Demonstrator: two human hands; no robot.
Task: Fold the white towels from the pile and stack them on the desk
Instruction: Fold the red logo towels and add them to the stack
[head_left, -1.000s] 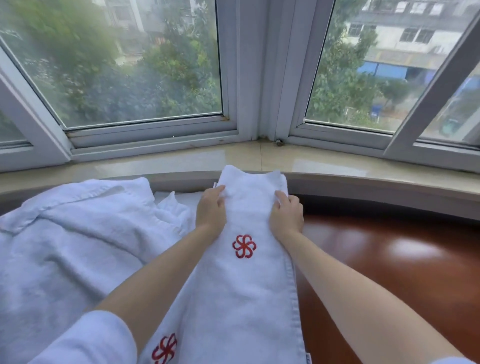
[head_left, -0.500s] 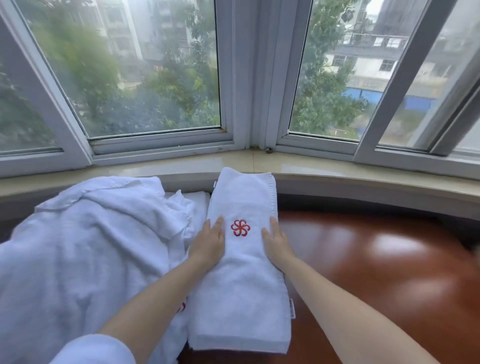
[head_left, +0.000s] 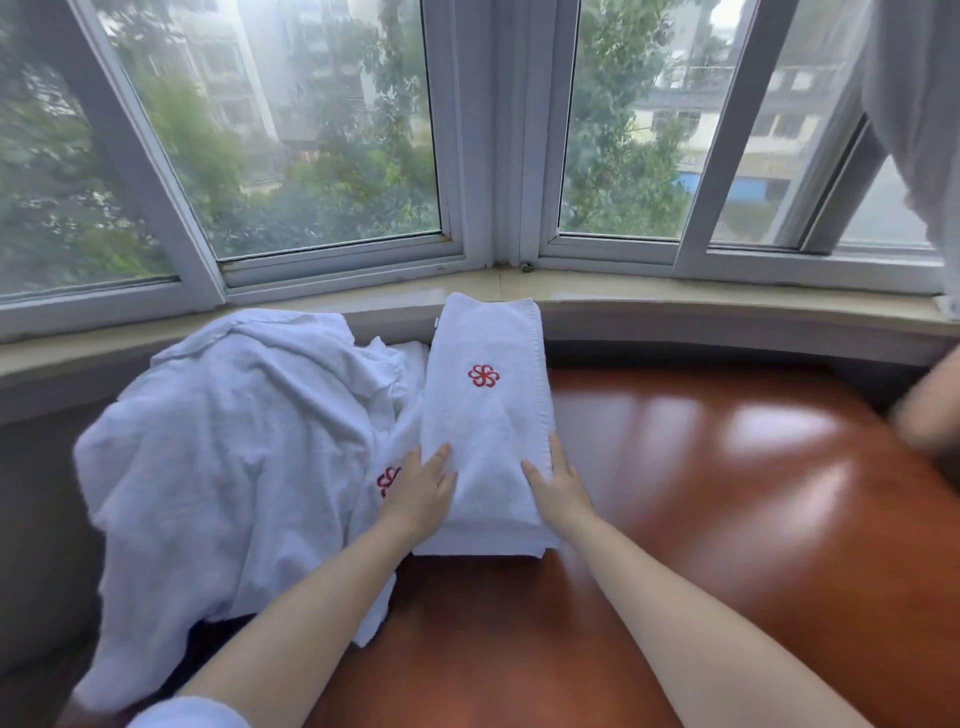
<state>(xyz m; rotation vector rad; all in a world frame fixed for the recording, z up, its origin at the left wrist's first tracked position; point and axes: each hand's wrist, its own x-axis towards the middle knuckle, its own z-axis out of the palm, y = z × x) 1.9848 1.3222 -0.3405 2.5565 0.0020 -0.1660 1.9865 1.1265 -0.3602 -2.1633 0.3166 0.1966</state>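
1. Behind everything we see a bay of white-framed windows (head_left: 467, 156), with green trees and pale buildings blurred beyond the glass.
2. Under the frames runs a pale stone sill (head_left: 675, 301), curving along the whole back of the scene.
3. At far left we find the pile of white towels (head_left: 223, 441), crumpled and heaped, draping over the left edge of the desk and down toward us; one fold shows part of a red flower emblem just beside our left wrist.
4. Our left hand (head_left: 421, 488) lies flat with fingers straight on the near left part of the folded towel (head_left: 488, 415), its heel resting over the edge of the pile.
5. That folded towel is a long neat rectangle lying on the desk, touching the pile on its left side, with its far end up against the sill and a red flower emblem facing up past the middle.
6. Our right hand (head_left: 558, 486) rests on the near right edge of the same towel, fingers extended and pressing rather than curling round it; the two hands are apart, one at each side.
7. To the right stretches the glossy reddish-brown desk (head_left: 727, 493), reflecting window light in soft patches.
8. At the top right corner hangs a grey curtain (head_left: 909, 104), and a blurred shape at the right edge is something we cannot identify.
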